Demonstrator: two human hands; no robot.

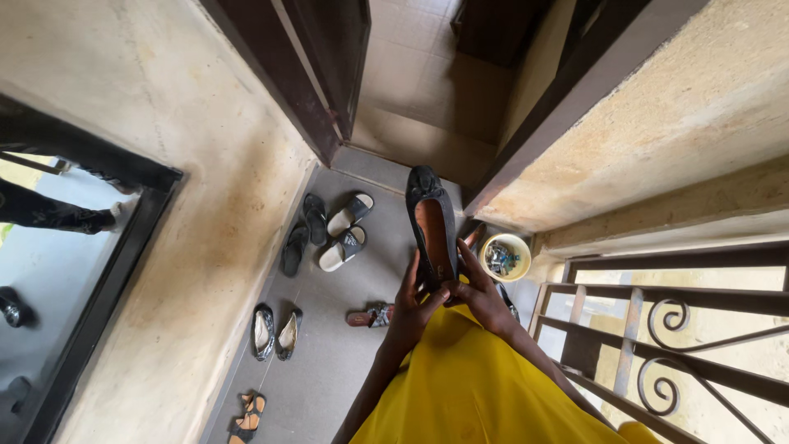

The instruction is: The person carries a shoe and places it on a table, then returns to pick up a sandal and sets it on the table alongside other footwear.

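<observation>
One black flat shoe (433,226) was held up in front of the person, heel end down and toe pointing away, so that its tan insole faced the camera and a small bow-like trim showed at the toe. Both hands gripped it at the heel: the left hand (411,308) closed its fingers around the left side of the heel, and the right hand (477,292) clasped the right side with its fingers spread up along the rim. The shoe looked soft and matt, narrow and oval in outline. Beneath the hands lay a bright yellow garment (468,378), smooth and slightly glossy. On the grey floor (337,362) the footwear could be counted — two dark flip-flops (304,234) near the wall, two white-and-black slides (345,233) beside them, two pointed flats with pale insoles (275,333) lower down, one patterned reddish sandal (370,315) just left of the left hand, and a pair of strappy brown sandals (246,415) at the bottom edge. One round pale-yellow bowl (505,256) stood by the right wall, filled with small mixed items too small to tell apart. The walls were rough, stained plaster; a dark wooden door frame (304,90) opened onto a tiled room, and a wrought-iron railing (666,337) with scroll curls ran along the right — dark, thin bars.
</observation>
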